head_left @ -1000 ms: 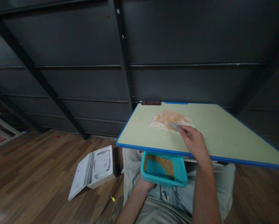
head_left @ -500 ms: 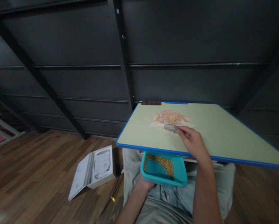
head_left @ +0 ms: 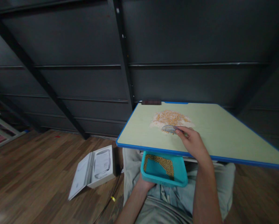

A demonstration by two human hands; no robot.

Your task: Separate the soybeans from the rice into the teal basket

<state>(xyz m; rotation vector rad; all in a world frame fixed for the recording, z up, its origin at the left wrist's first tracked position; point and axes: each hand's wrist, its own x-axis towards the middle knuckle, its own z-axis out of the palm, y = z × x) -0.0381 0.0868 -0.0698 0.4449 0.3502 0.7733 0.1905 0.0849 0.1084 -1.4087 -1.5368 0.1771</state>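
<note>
My right hand [head_left: 192, 140] is closed on the handle of a spoon [head_left: 169, 128], whose bowl rests at the near edge of a pile. That pile [head_left: 169, 117] mixes yellow beans with white grains, and a few loose beans lie beside the spoon. Below the table edge, my left hand [head_left: 146, 183] holds a turquoise tray [head_left: 180, 183] from underneath at its left side, over the lap; most of its fingers are hidden. Soybean-like beans [head_left: 166, 165] lie in the tray, spread along its far and right parts.
The pile is on a pale green table [head_left: 223, 133] with a blue rim. A dark block [head_left: 151, 102] sits at its far left corner. On the wooden floor [head_left: 48, 168] stands an open white box [head_left: 103, 166], beside a dark cable [head_left: 108, 203]. A dark panelled wall [head_left: 188, 37] rises behind.
The spoon has shifted slightly left and toward me along the pile's near edge. More loose beans show around its bowl. The left hand and tray have stayed put.
</note>
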